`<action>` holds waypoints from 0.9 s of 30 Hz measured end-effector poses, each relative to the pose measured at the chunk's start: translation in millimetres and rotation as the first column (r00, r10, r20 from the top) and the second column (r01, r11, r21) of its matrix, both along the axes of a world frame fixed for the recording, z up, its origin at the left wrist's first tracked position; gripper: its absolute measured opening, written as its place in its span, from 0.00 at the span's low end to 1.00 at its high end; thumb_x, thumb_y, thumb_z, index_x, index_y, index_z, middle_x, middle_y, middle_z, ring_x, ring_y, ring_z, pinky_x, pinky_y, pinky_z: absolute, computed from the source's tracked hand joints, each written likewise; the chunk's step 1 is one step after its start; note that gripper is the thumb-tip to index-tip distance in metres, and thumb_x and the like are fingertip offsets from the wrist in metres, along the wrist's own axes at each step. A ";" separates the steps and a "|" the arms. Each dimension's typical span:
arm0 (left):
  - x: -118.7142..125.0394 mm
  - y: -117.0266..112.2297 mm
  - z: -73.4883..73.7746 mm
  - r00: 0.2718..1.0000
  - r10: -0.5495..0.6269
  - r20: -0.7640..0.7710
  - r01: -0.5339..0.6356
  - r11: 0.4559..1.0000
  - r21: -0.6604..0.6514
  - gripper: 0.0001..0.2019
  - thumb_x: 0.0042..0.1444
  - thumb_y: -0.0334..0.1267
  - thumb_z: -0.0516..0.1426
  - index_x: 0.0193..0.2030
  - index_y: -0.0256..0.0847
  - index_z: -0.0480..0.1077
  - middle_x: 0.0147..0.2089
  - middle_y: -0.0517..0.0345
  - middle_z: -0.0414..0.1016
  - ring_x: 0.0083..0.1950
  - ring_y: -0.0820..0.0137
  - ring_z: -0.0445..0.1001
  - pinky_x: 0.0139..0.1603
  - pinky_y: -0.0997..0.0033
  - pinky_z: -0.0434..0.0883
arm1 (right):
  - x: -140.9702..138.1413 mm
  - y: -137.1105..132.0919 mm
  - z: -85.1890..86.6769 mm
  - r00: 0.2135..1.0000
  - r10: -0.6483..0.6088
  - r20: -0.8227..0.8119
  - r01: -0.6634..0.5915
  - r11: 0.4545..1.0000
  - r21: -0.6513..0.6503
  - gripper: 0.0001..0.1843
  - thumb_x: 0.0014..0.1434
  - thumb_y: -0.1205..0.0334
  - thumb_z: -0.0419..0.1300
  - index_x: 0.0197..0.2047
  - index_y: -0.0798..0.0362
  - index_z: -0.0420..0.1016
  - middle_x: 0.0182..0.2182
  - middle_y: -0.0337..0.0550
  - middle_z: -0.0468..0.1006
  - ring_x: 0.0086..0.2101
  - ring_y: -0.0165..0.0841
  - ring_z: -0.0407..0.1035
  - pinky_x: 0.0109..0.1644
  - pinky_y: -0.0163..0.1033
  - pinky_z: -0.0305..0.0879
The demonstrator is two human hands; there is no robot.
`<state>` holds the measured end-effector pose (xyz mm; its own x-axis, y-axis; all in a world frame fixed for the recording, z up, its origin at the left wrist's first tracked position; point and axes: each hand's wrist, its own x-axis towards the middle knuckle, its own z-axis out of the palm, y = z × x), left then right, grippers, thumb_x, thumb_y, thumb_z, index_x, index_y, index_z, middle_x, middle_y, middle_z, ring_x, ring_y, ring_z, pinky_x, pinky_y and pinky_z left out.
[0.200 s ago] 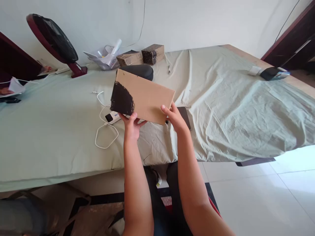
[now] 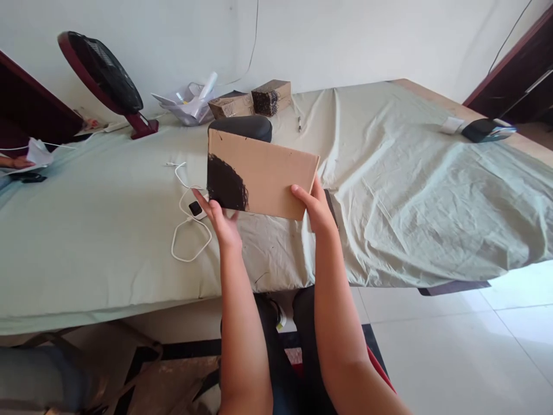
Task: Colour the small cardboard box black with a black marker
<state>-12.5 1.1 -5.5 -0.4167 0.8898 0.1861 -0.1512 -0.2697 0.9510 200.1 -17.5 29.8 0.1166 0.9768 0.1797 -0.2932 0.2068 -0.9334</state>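
I hold a flat brown cardboard piece (image 2: 268, 173) with a black painted patch at its lower left corner, raised above the table. My right hand (image 2: 317, 210) grips its lower right corner, thumb on the front face. My left hand (image 2: 218, 219) reaches under the lower left edge below the black patch, fingers partly hidden behind the board and blurred. Below the board lie a white charger with its cable (image 2: 190, 230) and a dark phone (image 2: 330, 204), partly covered by my right hand.
A pale green sheet (image 2: 410, 190) covers the table. At the back stand a black fan (image 2: 103, 72), a dark pouch (image 2: 248, 124), two cardboard blocks (image 2: 270, 95) and crumpled plastic (image 2: 190, 104). Another person's hand (image 2: 15, 163) rests far left. A dark object (image 2: 481, 129) lies far right.
The board has swung more upright and shifted a little right. My left hand slid down and left along its lower edge.
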 end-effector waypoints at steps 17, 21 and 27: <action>-29.9 -5.2 4.3 0.983 0.165 -0.081 -0.160 0.985 0.061 0.09 0.40 0.39 0.62 0.31 0.43 0.70 0.31 0.61 0.66 0.38 0.68 0.72 0.50 0.60 0.76 | 6.6 -2.6 8.1 1.000 0.021 0.013 -0.021 0.999 0.046 0.38 0.67 0.39 0.63 0.77 0.33 0.63 0.79 0.33 0.62 0.78 0.42 0.55 0.78 0.57 0.61; -31.2 -3.0 4.0 0.986 0.161 0.036 -0.163 0.985 0.053 0.11 0.40 0.42 0.61 0.26 0.42 0.63 0.30 0.62 0.63 0.34 0.71 0.67 0.44 0.65 0.76 | 8.2 4.1 0.8 0.999 0.028 0.024 -0.030 0.997 0.075 0.40 0.64 0.45 0.64 0.77 0.34 0.63 0.78 0.32 0.64 0.77 0.44 0.57 0.79 0.58 0.60; -28.0 1.9 5.0 0.978 0.187 0.090 -0.193 0.979 0.066 0.15 0.45 0.50 0.63 0.32 0.40 0.70 0.33 0.59 0.71 0.40 0.68 0.76 0.47 0.67 0.77 | 13.2 16.3 -13.4 0.997 0.032 0.063 -0.041 0.990 0.135 0.44 0.60 0.52 0.63 0.78 0.32 0.61 0.79 0.28 0.61 0.79 0.46 0.52 0.84 0.60 0.49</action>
